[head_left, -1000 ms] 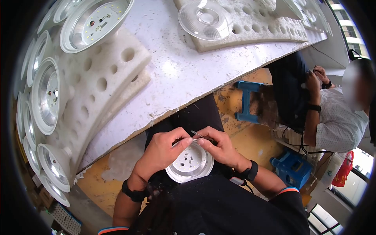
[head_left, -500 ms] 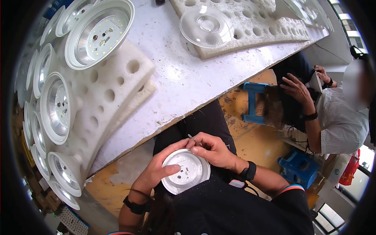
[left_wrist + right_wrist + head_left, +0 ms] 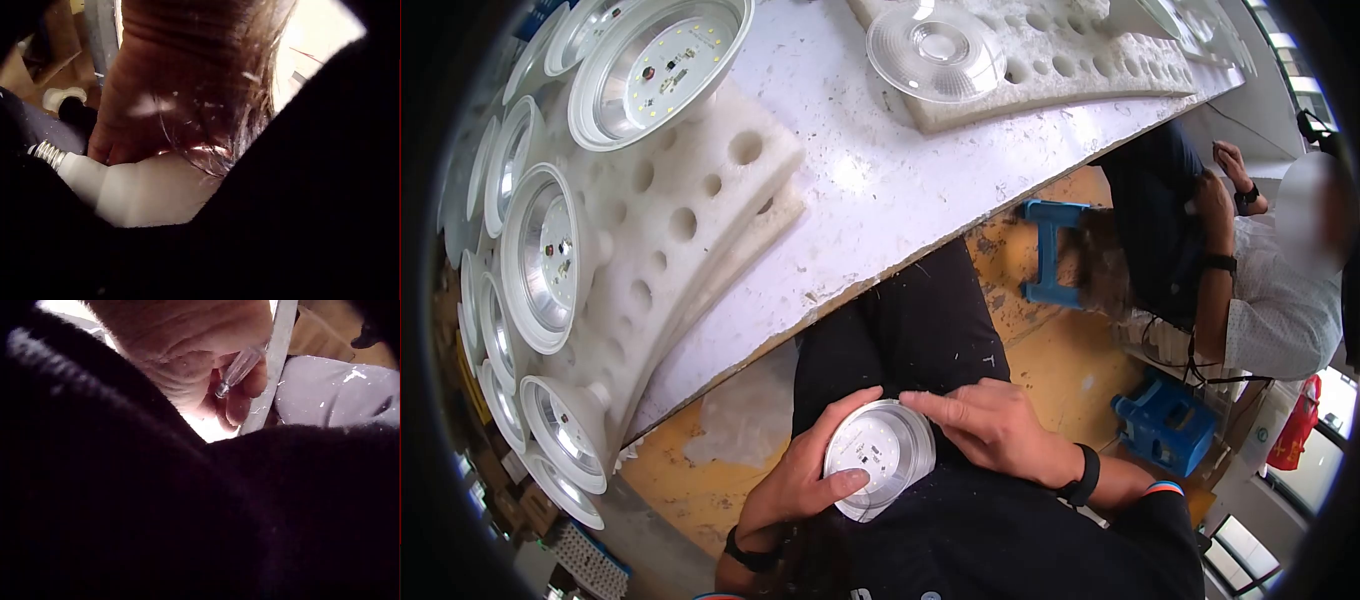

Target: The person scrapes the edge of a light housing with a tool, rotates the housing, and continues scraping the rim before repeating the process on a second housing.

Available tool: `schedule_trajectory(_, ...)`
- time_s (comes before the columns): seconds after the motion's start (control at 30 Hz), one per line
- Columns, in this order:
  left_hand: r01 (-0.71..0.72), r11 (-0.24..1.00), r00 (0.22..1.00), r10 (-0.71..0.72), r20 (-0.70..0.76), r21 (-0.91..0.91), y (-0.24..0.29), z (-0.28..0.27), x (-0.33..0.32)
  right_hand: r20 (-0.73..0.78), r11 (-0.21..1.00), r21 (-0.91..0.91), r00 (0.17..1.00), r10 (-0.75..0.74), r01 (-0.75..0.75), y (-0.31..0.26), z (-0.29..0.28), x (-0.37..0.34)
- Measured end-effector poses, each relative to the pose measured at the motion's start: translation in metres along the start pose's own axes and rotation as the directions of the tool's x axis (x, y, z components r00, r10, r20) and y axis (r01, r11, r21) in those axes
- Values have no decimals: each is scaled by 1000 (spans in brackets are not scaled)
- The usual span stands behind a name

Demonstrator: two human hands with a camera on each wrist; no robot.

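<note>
In the head view, a round white lamp (image 3: 882, 440) with a circuit board inside sits at the person's lap, its open face up. The left hand (image 3: 800, 480) grips its left side, thumb over the inner face. The right hand (image 3: 1000, 430) is at the lamp's upper right, its extended index finger at the rim. The right wrist view shows a clear-handled tool (image 3: 239, 370) held in the curled fingers of the right hand (image 3: 187, 344); its tip is hidden. In the left wrist view the left hand (image 3: 181, 81) lies against the lamp's white body (image 3: 147, 190), near its metal screw base (image 3: 50, 154).
Several similar lamps (image 3: 550, 255) stand in a holed foam block (image 3: 715, 225) on the left of the white table (image 3: 850, 190). A clear lens disc (image 3: 935, 50) lies by another foam block (image 3: 1060, 90). Another person (image 3: 1270, 290) sits right, near blue stools (image 3: 1165, 420).
The left hand moved from the rim's top to the lamp's left side. The right hand, earlier pinching near the top rim, has shifted right and down with its index finger extended.
</note>
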State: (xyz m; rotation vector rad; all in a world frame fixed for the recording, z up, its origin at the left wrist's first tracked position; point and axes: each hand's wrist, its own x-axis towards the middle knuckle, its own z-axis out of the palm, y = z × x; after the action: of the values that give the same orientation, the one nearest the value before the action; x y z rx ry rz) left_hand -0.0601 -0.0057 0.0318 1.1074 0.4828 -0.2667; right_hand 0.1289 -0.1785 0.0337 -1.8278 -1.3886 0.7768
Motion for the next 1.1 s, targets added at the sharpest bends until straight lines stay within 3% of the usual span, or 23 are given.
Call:
schedule_trajectory(0.43,31,998,999,-33,-27,-55,3,3,1,-46,989,-143,998,-36,30,0,15,-5)
schedule_trajectory(0.67,104,992,992,-99,72,-77,7,0,5,-50,983,-162,995,-92,83,-8,16,3)
schedule_trajectory(0.77,80,994,989,-70,126,-71,1,-3,8,95,978,-54,976,-198,203,-21,8,14)
schedule_trajectory(0.87,77,991,986,-60,153,-108,3,-3,8,91,966,29,962,-257,255,-20,13,18)
schedule_trajectory(1.0,26,996,989,-13,149,-80,0,-1,7,90,964,108,964,-252,242,-13,5,10)
schedule_trajectory(1.1,17,997,993,-8,122,-79,-3,-2,7,58,986,-41,986,-159,161,-8,-18,9)
